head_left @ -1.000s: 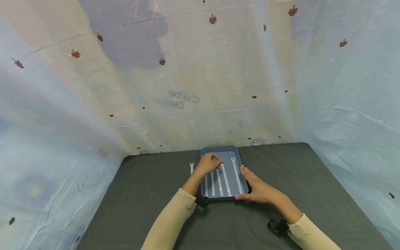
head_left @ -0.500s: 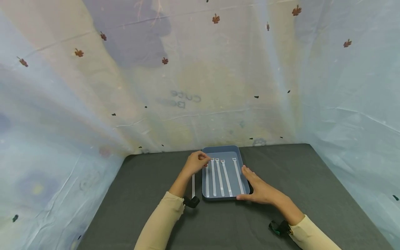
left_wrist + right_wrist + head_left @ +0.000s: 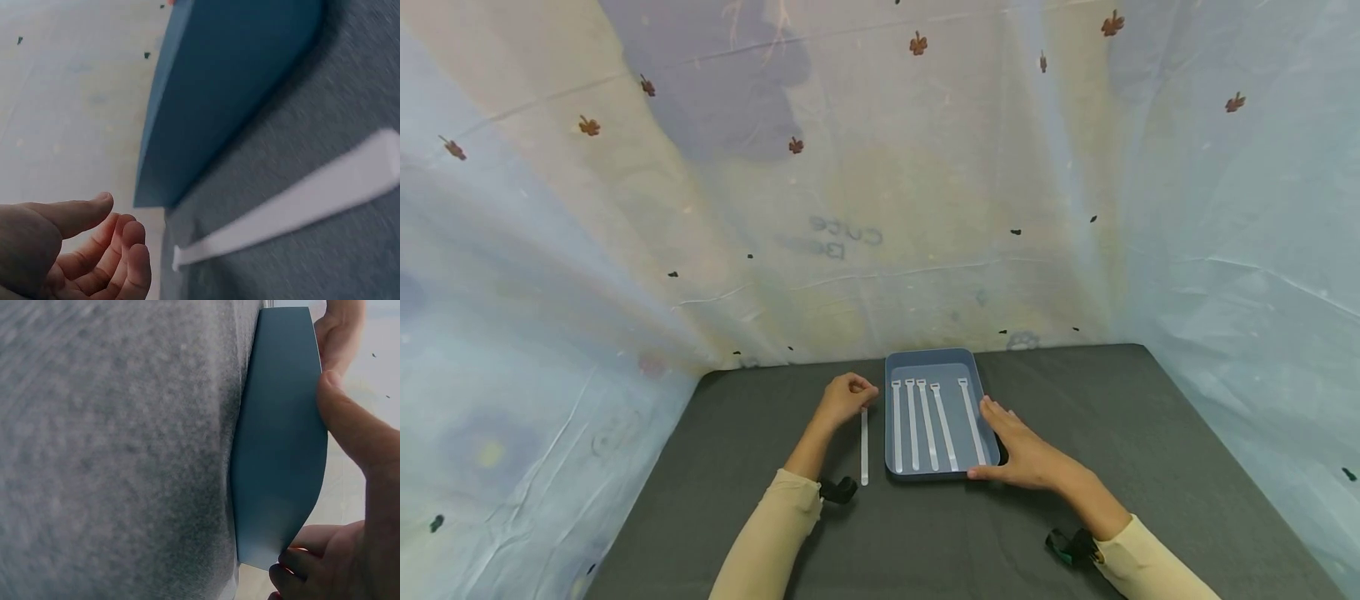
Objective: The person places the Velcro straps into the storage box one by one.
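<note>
White strips (image 3: 928,421) lie in a blue tray (image 3: 935,358) on dark grey cloth (image 3: 715,467).

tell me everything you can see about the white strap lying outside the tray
The white strap is a long, thin, flat strip, seemingly plastic or fabric, with a slightly wider tab at its far end. It lies straight and flat on the dark grey table cover, just left of the blue tray and parallel to the four similar straps inside it. It sits apart from the tray wall. The left hand, fingers curled, is at its far end; whether it touches is unclear.
</note>
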The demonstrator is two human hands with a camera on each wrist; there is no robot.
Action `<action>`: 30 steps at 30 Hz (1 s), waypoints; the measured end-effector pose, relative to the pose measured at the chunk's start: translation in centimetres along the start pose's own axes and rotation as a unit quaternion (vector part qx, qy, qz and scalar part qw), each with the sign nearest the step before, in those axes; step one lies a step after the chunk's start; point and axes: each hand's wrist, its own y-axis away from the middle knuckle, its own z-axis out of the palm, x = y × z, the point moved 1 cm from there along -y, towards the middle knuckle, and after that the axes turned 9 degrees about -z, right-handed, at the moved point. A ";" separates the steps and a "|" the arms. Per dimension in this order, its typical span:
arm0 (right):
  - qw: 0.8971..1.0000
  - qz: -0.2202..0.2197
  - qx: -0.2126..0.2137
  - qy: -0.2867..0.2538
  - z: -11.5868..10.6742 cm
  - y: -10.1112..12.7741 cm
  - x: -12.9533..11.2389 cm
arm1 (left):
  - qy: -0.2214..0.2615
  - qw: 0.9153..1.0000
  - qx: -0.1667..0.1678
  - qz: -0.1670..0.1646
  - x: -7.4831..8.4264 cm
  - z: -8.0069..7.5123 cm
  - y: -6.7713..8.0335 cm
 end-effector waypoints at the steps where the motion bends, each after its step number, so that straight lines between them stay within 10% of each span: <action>1: 1.000 -0.002 0.001 0.003 0.0 0.0 0.0 | -0.002 1.000 0.001 -0.005 -0.3 -0.1 0.0; 30: 0.997 -0.021 0.013 0.079 0.4 -0.3 -0.1 | -0.086 0.996 -0.002 -0.034 -3.5 -0.8 0.1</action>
